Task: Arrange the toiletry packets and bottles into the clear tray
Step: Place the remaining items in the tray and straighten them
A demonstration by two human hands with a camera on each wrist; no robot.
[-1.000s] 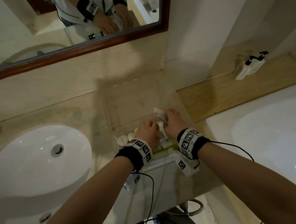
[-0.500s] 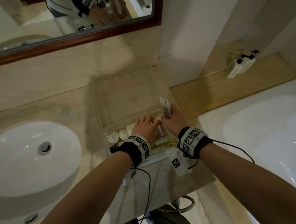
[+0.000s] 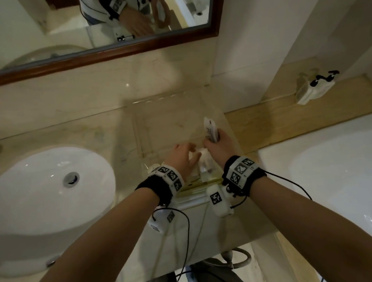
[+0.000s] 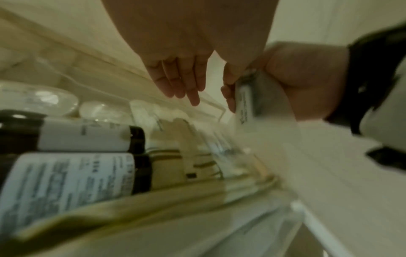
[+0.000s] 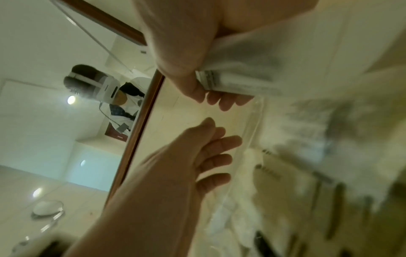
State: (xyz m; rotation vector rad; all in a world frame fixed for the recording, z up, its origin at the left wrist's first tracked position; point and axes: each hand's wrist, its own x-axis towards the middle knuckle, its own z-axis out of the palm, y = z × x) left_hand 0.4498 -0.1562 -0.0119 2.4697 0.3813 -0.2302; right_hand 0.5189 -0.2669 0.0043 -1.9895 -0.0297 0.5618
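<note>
Clear tray (image 3: 172, 110), far half bare. My right hand (image 3: 218, 145) pinches packets (image 3: 210, 128) upright, ready to slot in. Left hand (image 3: 182, 157), fingers straight and empty, hovers over the near-edge pile.

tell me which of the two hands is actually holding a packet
The right hand: it grips a white packet raised above the clear tray. The left hand is spread, holding nothing.

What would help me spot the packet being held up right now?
Start at the white sink; just right of it a clear tray sits on the counter. Over its right edge the right hand grips a white packet, the only one raised upright, not lying down.
</note>
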